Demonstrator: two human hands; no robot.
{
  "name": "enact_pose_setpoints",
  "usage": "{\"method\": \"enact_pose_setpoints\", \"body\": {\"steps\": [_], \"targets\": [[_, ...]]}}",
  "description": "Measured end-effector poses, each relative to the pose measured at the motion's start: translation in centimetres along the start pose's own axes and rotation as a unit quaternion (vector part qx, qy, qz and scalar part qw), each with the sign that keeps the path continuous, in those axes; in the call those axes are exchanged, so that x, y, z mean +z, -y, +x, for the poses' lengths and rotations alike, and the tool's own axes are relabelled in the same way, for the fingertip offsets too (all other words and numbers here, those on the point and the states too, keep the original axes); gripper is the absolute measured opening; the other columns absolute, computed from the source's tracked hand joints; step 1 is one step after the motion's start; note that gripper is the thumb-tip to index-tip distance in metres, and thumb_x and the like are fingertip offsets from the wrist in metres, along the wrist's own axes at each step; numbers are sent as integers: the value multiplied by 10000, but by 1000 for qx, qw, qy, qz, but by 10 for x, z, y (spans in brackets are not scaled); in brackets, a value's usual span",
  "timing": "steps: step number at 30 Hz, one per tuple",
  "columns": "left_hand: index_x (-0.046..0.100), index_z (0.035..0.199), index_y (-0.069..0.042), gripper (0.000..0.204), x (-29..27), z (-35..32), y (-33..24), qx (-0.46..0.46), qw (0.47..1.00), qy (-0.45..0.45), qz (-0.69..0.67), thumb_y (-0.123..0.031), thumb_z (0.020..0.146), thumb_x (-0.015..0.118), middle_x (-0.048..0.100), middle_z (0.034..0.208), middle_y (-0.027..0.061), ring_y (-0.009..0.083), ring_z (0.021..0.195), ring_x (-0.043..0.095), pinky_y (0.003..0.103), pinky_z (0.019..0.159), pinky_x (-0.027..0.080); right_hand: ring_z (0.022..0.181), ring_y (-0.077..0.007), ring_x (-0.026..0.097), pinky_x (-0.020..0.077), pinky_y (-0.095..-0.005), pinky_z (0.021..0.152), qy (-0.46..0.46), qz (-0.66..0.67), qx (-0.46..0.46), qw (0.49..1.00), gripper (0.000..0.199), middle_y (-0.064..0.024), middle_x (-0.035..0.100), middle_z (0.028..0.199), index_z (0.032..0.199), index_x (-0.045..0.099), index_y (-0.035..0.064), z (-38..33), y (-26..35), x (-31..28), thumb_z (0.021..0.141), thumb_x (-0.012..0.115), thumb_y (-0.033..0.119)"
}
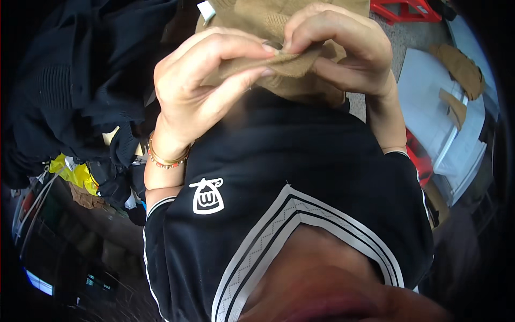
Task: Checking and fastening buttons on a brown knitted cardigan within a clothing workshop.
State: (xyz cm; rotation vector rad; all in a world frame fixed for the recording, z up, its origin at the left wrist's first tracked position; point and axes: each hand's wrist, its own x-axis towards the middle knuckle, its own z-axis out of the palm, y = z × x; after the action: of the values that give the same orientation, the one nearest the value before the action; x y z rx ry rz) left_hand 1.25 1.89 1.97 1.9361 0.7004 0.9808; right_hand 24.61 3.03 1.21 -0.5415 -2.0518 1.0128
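A tan knitted garment [249, 15] hangs from both my hands in front of my chest. My left hand [201, 78] pinches a folded edge of it between thumb and fingers. Close beside, my right hand [348, 48] grips the same edge, its fingertips almost meeting the left ones. The fold bulges a little between the two hands. Whether anything small sits between the fingertips cannot be made out. A small white label [205, 11] shows at the upper left of the cloth.
Dark knitted clothes [70, 80] are heaped at the left, above a yellow plastic bag [75, 173]. To the right, tan knit pieces [458, 70] lie on a pale surface [416, 102]. A red plastic stool [405, 11] stands at the upper right.
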Motion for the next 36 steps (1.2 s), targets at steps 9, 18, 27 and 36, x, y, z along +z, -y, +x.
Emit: {"method": "enact_pose_setpoints", "body": {"steps": [9, 18, 27, 36], "targets": [[662, 966, 62, 273, -15, -7, 1, 15, 995, 55, 81, 48, 701, 728, 672, 923, 172, 243, 845, 650, 292, 741, 520, 798, -265, 648, 514, -320, 699, -34, -25, -19, 999, 274, -130, 650, 872, 938, 640, -15, 0, 0, 13, 666, 638, -49], [714, 918, -7, 262, -14, -8, 8, 34, 999, 7, -35, 22, 664, 775, 682, 834, 108, 209, 747, 662, 260, 655, 528, 748, -233, 638, 515, -305, 627, -47, -73, 9, 996, 277, -81, 627, 838, 879, 614, 40, 7, 19, 21, 625, 700, -28], [700, 884, 11, 245, -1, -9, 19, 91, 989, -104, 51, 108, 659, 709, 681, 799, 100, 186, 676, 641, 239, 592, 510, 652, -212, 643, 512, -278, 522, -122, -219, -71, 965, 167, -84, 643, 853, 844, 640, 36, 5, 6, 33, 688, 672, -13], [673, 894, 47, 219, -4, -10, 20, 4, 992, -97, -75, 95, 682, 699, 678, 859, 136, 190, 757, 648, 251, 682, 507, 690, -209, 656, 534, -279, 577, -167, -210, -72, 961, 160, -90, 645, 868, 858, 665, 41, 3, 7, 40, 701, 683, 22]]}}
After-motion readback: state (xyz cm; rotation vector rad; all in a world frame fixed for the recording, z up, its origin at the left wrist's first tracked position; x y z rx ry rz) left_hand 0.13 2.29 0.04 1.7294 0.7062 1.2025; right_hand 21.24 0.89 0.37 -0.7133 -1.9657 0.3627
